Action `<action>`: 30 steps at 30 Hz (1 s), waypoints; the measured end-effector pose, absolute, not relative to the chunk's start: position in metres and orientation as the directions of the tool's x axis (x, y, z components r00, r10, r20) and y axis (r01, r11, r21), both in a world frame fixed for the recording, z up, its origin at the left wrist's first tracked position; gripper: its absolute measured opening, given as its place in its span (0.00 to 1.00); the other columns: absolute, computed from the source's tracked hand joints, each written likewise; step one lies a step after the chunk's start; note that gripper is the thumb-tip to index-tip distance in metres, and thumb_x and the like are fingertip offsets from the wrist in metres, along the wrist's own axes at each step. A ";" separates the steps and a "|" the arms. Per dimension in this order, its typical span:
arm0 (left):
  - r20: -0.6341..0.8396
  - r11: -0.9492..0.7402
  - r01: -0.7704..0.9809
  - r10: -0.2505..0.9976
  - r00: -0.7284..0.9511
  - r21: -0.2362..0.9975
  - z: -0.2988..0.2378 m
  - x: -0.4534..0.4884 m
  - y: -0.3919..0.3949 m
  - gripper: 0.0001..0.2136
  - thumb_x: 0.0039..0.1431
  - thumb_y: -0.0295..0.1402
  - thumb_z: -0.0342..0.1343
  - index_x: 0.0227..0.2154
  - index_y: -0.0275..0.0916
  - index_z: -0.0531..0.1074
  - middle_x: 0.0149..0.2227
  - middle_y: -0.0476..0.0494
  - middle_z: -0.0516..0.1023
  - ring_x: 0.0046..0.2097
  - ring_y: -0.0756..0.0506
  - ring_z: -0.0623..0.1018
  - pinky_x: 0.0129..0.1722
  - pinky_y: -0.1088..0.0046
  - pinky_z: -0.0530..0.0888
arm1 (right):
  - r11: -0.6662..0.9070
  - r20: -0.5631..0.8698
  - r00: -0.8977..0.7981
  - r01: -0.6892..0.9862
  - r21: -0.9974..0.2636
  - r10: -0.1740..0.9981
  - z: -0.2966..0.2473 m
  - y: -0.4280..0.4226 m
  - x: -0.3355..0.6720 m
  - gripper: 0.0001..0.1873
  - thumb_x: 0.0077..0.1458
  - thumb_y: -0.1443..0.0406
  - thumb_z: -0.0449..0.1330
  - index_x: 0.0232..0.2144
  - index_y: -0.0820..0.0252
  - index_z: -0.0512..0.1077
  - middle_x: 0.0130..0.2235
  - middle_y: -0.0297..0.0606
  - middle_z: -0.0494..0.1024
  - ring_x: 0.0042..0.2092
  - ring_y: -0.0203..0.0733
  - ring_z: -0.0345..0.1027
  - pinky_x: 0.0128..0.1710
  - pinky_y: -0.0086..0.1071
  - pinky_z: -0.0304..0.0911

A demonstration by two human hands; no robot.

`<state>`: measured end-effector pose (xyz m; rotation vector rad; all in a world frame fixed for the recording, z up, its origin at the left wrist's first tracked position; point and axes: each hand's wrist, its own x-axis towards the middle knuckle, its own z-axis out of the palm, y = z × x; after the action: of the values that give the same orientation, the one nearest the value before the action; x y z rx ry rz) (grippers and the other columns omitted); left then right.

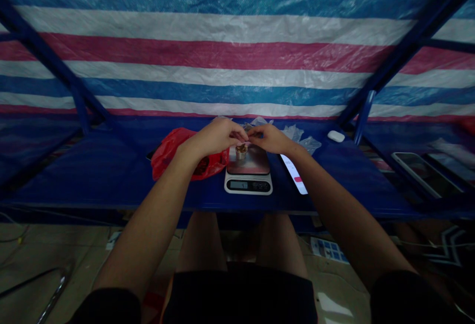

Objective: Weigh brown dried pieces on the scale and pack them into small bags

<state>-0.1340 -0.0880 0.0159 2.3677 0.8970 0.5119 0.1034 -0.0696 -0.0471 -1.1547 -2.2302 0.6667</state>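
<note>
A small metal cup (241, 156) with brown pieces in it stands on the steel plate of a white digital kitchen scale (248, 186), whose display is lit. Just above and behind the cup, my left hand (223, 135) has its fingers pinched together. My right hand (272, 138) comes in from the other side, its fingertips also pinched and meeting those of the left. Whatever lies between the fingertips is too small to make out. Beside the scale, partly under my left forearm, lies an opened red plastic bag (168, 148) with dark brown contents showing.
Right of the scale lies a phone (296, 175) with its screen lit. Clear plastic bags (293, 132) lie behind my right hand, and a white earbud case (336, 136) is farther right. Blue metal posts (365, 111) and a striped tarp (230, 54) bound the blue table (111, 165).
</note>
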 end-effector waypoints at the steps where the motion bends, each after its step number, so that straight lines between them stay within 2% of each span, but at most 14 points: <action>1: 0.158 -0.614 0.473 0.700 0.696 0.632 0.016 -0.133 -0.089 0.12 0.60 0.21 0.63 0.42 0.39 0.86 0.40 0.44 0.89 0.41 0.45 0.86 0.45 0.70 0.78 | 0.519 0.231 -0.496 0.586 -0.623 0.837 -0.047 -0.068 0.103 0.15 0.61 0.66 0.60 0.43 0.63 0.85 0.40 0.42 0.88 0.38 0.43 0.78 0.41 0.34 0.68; 5: 0.166 -0.556 0.427 0.726 0.668 0.713 0.017 -0.130 -0.090 0.12 0.59 0.19 0.63 0.43 0.37 0.85 0.39 0.44 0.88 0.40 0.46 0.85 0.47 0.68 0.80 | 0.523 0.206 -0.519 0.593 -0.612 0.829 -0.047 -0.063 0.100 0.14 0.61 0.65 0.61 0.42 0.63 0.85 0.39 0.42 0.88 0.37 0.43 0.77 0.38 0.34 0.66; 8: 0.184 -0.554 0.392 0.719 0.670 0.734 0.014 -0.129 -0.089 0.12 0.59 0.20 0.63 0.43 0.37 0.84 0.40 0.44 0.88 0.41 0.46 0.86 0.49 0.67 0.81 | 0.524 0.182 -0.553 0.559 -0.642 0.813 -0.046 -0.061 0.098 0.15 0.61 0.63 0.61 0.44 0.64 0.85 0.41 0.42 0.88 0.39 0.45 0.78 0.39 0.34 0.66; 18: 0.294 -0.536 0.264 0.738 0.607 0.802 0.014 -0.139 -0.089 0.09 0.63 0.22 0.61 0.42 0.38 0.83 0.43 0.44 0.88 0.44 0.47 0.86 0.50 0.67 0.81 | 0.543 0.157 -0.599 0.545 -0.638 0.785 -0.043 -0.046 0.092 0.14 0.63 0.64 0.61 0.43 0.62 0.85 0.36 0.38 0.87 0.35 0.42 0.75 0.37 0.33 0.65; 24: 0.337 -0.553 0.302 0.770 0.542 0.777 0.008 -0.156 -0.098 0.07 0.66 0.29 0.61 0.42 0.40 0.84 0.44 0.43 0.88 0.46 0.44 0.85 0.50 0.66 0.81 | 0.601 0.118 -0.691 0.515 -0.611 0.713 -0.042 -0.037 0.093 0.12 0.63 0.65 0.61 0.38 0.60 0.86 0.33 0.36 0.85 0.33 0.40 0.73 0.36 0.33 0.64; 30: 0.327 -0.535 0.329 0.792 0.515 0.778 -0.010 -0.167 -0.095 0.07 0.67 0.31 0.61 0.43 0.41 0.84 0.45 0.43 0.88 0.48 0.44 0.85 0.50 0.67 0.80 | 0.612 0.104 -0.734 0.470 -0.636 0.671 -0.033 -0.034 0.083 0.10 0.57 0.68 0.66 0.39 0.57 0.87 0.38 0.39 0.88 0.38 0.43 0.79 0.40 0.33 0.69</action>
<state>-0.1672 -0.0947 -0.0102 2.0998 0.9105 0.9090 0.0830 -0.0337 -0.0332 -0.9200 -2.5078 0.8487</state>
